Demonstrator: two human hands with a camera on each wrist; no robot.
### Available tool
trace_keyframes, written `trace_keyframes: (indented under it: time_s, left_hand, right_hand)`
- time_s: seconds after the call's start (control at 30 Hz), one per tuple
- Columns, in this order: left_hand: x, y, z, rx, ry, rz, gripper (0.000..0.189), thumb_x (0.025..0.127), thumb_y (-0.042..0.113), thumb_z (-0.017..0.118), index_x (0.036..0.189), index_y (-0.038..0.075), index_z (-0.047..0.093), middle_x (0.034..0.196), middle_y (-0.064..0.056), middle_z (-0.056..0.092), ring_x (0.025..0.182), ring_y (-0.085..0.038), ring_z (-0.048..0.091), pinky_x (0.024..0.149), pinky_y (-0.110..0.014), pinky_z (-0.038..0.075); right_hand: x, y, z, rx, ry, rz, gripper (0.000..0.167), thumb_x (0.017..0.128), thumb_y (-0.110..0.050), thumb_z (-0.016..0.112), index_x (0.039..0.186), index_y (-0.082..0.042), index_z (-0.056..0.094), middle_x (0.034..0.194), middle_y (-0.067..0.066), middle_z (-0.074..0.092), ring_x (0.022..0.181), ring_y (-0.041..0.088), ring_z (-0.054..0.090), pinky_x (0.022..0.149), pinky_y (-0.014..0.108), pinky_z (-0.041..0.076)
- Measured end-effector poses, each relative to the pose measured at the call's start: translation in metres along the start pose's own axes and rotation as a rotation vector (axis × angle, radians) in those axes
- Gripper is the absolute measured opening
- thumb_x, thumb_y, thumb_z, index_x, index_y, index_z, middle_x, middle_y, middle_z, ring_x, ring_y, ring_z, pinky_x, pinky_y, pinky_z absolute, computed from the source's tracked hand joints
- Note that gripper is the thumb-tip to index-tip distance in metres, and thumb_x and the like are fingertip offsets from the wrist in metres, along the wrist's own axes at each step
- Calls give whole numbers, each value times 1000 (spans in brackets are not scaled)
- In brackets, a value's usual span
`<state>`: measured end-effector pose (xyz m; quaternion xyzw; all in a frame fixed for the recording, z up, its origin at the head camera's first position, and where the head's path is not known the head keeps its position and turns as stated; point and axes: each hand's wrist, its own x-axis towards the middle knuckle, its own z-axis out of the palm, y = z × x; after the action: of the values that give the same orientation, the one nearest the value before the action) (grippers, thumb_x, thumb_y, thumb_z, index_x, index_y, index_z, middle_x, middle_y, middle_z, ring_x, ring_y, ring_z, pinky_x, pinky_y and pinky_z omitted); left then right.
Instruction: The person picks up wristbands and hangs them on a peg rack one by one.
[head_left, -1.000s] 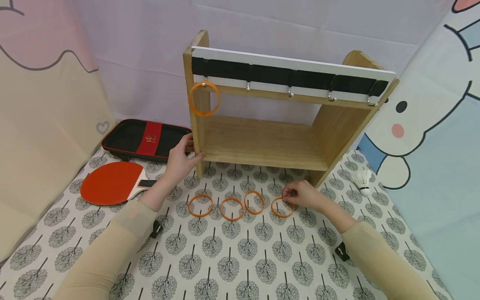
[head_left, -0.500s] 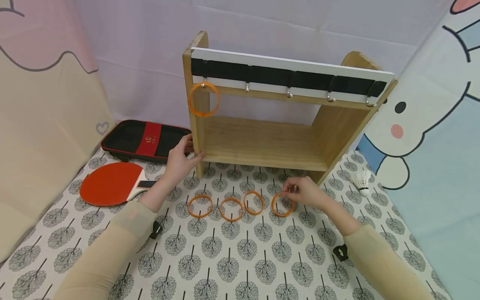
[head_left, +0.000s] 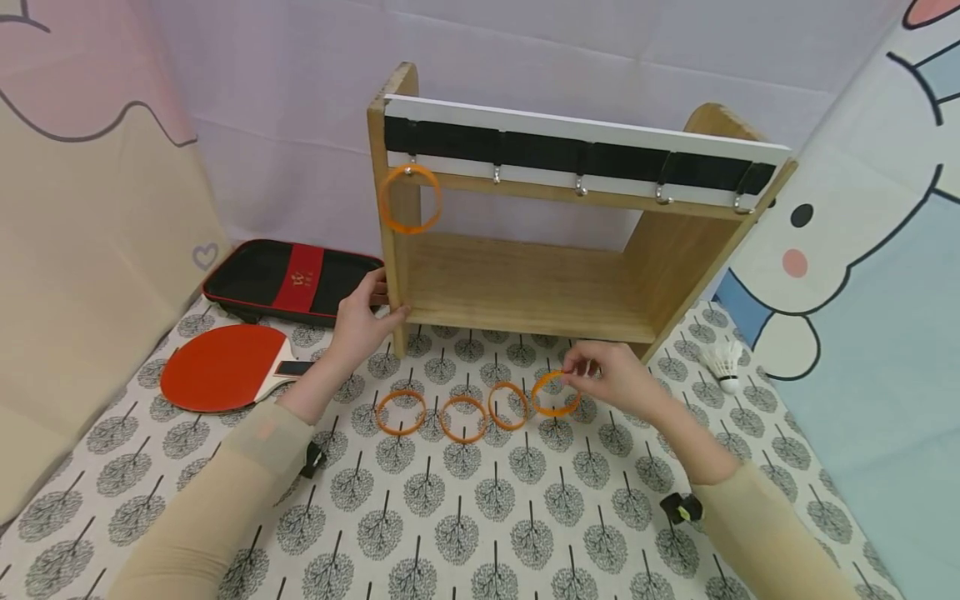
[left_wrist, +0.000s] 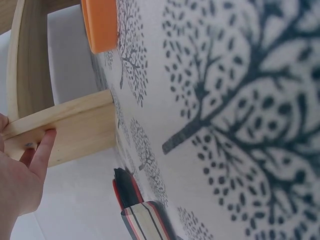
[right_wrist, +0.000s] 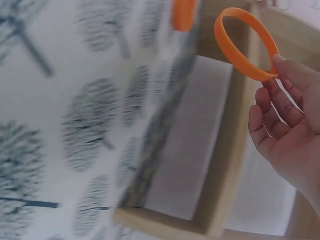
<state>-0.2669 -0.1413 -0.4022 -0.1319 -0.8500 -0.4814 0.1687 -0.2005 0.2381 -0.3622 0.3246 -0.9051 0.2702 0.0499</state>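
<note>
In the head view my right hand (head_left: 615, 377) pinches an orange ring (head_left: 555, 413) between thumb and fingertips, lifted off the cloth in front of the wooden shelf (head_left: 525, 287). The right wrist view shows the ring's band (right_wrist: 234, 56) tilted, with the other fingers curled below it. My left hand (head_left: 362, 323) grips the shelf's left side panel (left_wrist: 82, 132), its thumb at the front edge and fingers on the outer face. A second orange ring (head_left: 409, 230) hangs from the leftmost metal hook. Three more rings (head_left: 462, 439) lie on the cloth between my hands.
Several metal hooks (head_left: 581, 187) line a black strip (head_left: 543, 148) across the shelf's top. To the left lie a red table tennis paddle (head_left: 225, 367) and a black case (head_left: 247, 273) with a red band. A shuttlecock (head_left: 723, 367) sits at the right.
My right hand has raised the rightmost ring from the cloth, tilting it and shifting it slightly left and up. My left hand stays on the shelf's side panel.
</note>
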Motion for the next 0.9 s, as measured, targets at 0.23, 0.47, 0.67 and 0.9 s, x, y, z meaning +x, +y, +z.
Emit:
trace_keyframes:
  time_s: [0.23,0.47,0.67,0.9]
  left_hand:
    - [0,2,0,-3,1,1,61,86,20,68,140,12,42,117,-16,59,106,-32,60,82,-54,49]
    - [0,2,-1,0,3,0,60,86,21,69,139,12,43,116,-15,60,105,-32,60,80,-53,50]
    - [0,2,0,-1,2,-4,60,86,21,69,139,13,43,115,-15,59,105,-31,60,81,-53,49]
    - [0,0,0,0,9,13,60,86,20,69,139,13,42,114,-15,60,103,-32,61,80,-53,50]
  right_hand:
    - [7,-28,-26,24,120,-80,14,78,-7,76,84,-14,65,77,-8,64,67,5,57,59,24,51]
    - [20,-54,-51,-2,227,-184,18,76,-3,77,84,-13,64,80,-8,64,69,4,57,62,21,50]
    - [35,-75,-70,-10,281,-232,19,75,-2,77,84,-12,65,79,-8,64,68,3,55,61,18,47]
    - [54,-104,-91,27,330,-309,19,73,3,78,84,-4,65,81,0,66,69,3,58,63,16,50]
